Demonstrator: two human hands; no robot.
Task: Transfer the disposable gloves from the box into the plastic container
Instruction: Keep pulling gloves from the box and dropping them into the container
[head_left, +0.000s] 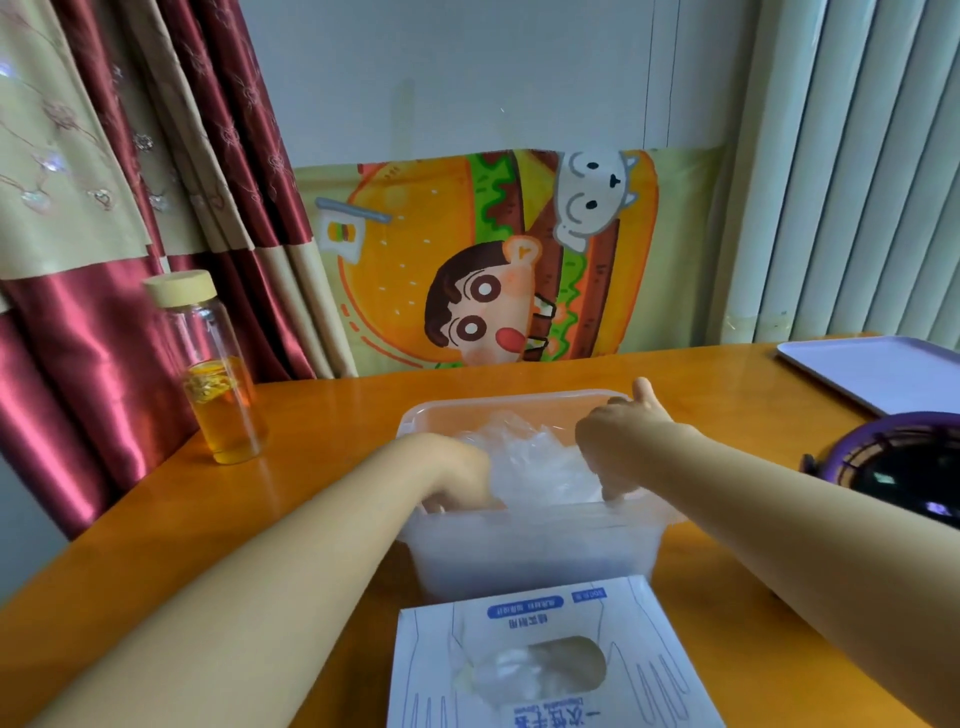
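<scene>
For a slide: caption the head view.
Left hand and right hand reach into the plastic container of clear gloves, box nearby.

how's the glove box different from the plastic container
The box is opaque white card with blue print; the plastic container is translucent. The box is closed but for an oval hole in its top; the container is open-topped, with the left hand and right hand reaching in. The box lies nearer the camera, the container behind it. Both sit on the table and hold clear gloves.
</scene>
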